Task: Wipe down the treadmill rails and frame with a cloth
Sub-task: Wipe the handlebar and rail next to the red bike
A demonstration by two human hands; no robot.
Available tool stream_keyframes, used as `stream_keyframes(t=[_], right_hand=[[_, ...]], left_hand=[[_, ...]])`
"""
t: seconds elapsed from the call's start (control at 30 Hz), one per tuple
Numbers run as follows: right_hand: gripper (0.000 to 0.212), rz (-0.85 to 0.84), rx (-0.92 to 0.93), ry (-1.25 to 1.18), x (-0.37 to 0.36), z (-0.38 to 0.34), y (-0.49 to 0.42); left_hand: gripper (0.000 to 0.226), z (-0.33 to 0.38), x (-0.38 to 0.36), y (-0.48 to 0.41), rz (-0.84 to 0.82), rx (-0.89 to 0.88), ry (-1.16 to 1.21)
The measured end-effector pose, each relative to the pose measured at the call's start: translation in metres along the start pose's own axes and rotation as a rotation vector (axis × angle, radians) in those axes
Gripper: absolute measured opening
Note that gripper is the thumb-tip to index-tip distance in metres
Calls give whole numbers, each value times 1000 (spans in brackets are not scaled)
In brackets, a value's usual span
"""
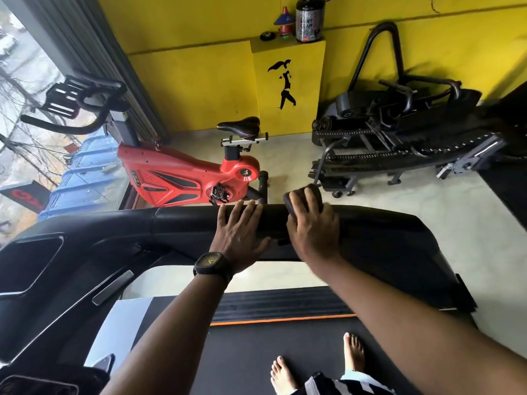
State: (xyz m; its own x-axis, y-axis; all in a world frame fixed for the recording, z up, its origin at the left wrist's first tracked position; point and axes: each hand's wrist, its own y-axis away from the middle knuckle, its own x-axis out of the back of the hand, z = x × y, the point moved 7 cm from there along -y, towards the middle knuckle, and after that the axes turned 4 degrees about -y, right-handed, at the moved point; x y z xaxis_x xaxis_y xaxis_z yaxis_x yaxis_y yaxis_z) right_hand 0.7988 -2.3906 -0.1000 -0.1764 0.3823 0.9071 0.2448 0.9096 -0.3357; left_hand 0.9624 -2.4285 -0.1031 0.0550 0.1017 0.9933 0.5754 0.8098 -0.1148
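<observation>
The black treadmill side rail (379,226) runs across the middle of the head view, from the console (42,269) at the left to the right. My right hand (312,226) presses a dark cloth (291,202) onto the top of the rail, fingers curved over the cloth. My left hand (239,232), with a black watch on its wrist, lies flat on the rail just left of the right hand, fingers straight. Both of my bare feet stand on the treadmill belt (256,352) at the bottom.
A red exercise bike (185,178) stands just beyond the rail on the left. A black curved treadmill (399,146) lies at the far right. A yellow wall and ledge with a jar (309,18) are behind. A window fills the left side.
</observation>
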Motion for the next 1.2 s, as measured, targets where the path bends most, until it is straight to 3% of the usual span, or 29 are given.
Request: stream_keyframes(t=[0.1, 0.2, 0.27, 0.37, 0.5, 0.6, 0.67, 0.73, 0.8, 0.9, 1.0, 1.07, 1.13, 1.2], right_hand=[[50, -7, 105, -39, -5, -16, 3], [50, -213, 236, -24, -14, -9, -45], [51, -305, 95, -76, -18, 16, -62], [51, -123, -75, -41, -6, 22, -29], [47, -43, 109, -52, -8, -11, -4], [48, -229, 253, -41, -15, -3, -49], [49, -306, 165, -57, -18, 22, -63], [50, -168, 38, -51, -7, 34, -41], [52, -64, 27, -27, -3, 22, -7], [50, -32, 204, -82, -6, 2, 2], [53, -180, 353, -59, -10, 8, -38], [53, -216, 236, -73, -11, 24, -54], [53, -126, 65, -46, -7, 33, -38], [53, -33, 40, -8, -3, 24, -3]], left_hand=[[82, 1, -1, 0, -4, 6, 4], [80, 3, 0, -1, 6, 18, -18], [79, 4, -2, -2, 4, 30, -19], [80, 6, -3, -3, 2, 58, -4], [82, 7, -5, -3, 2, 61, 3], [83, 7, -5, -5, -9, 71, -22], [83, 9, -5, -6, -18, 76, -29], [83, 10, -6, -6, -30, 77, -32], [84, 12, -6, -7, -26, 82, -43], [85, 15, -8, -6, -37, 78, -55], [86, 19, -8, -8, -45, 74, -77], [86, 22, -9, -8, -43, 65, -84], [86, 24, -9, -9, -55, 66, -80], [86, 26, -7, -10, -51, 66, -71]])
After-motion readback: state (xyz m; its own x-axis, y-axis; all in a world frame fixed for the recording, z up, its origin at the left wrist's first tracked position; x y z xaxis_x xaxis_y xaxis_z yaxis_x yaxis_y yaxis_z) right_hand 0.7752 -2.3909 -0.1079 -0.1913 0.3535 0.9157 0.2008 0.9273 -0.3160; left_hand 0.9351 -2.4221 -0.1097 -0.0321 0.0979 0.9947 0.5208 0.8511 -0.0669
